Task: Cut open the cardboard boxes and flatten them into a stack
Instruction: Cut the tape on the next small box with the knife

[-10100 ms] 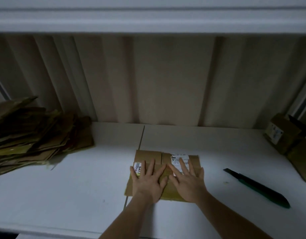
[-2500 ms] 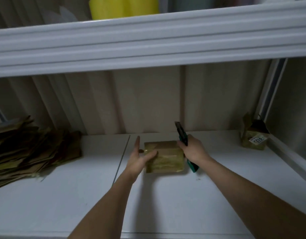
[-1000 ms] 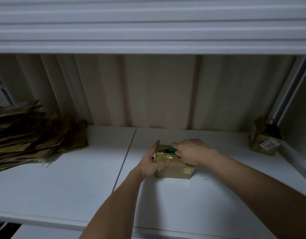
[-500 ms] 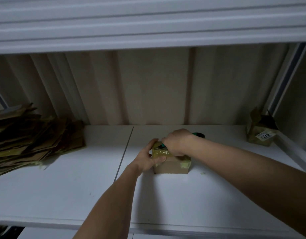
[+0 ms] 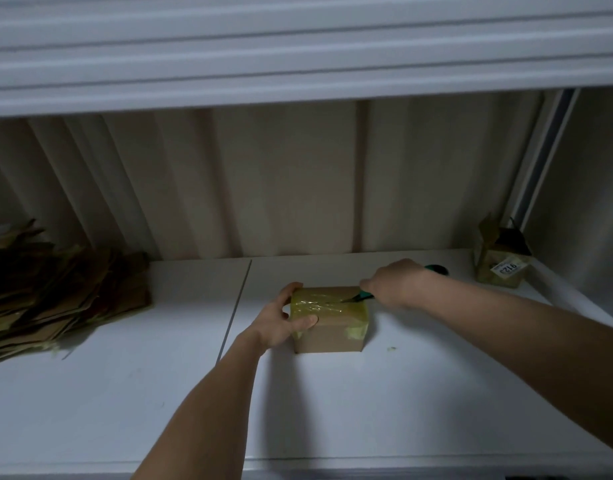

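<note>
A small brown cardboard box [image 5: 327, 336] with yellowish tape over its top stands upright on the white shelf [image 5: 332, 403]. My left hand [image 5: 281, 320] clasps its left side, thumb on the front face, fingers over the top edge. My right hand [image 5: 397, 284] is at the box's upper right corner, closed around a green utility knife [image 5: 362, 296]. The blade tip rests in the tape on top. The knife's rear end sticks out behind the hand.
A tall pile of flattened cardboard [image 5: 56, 299] lies at the left end of the shelf. A small opened box with a label [image 5: 502, 261] stands in the back right corner. A white shelf board [image 5: 298, 53] overhangs above.
My right hand has drawn the knife from the left part of the box top across to its right edge. The left hand stays on the box's left side.
</note>
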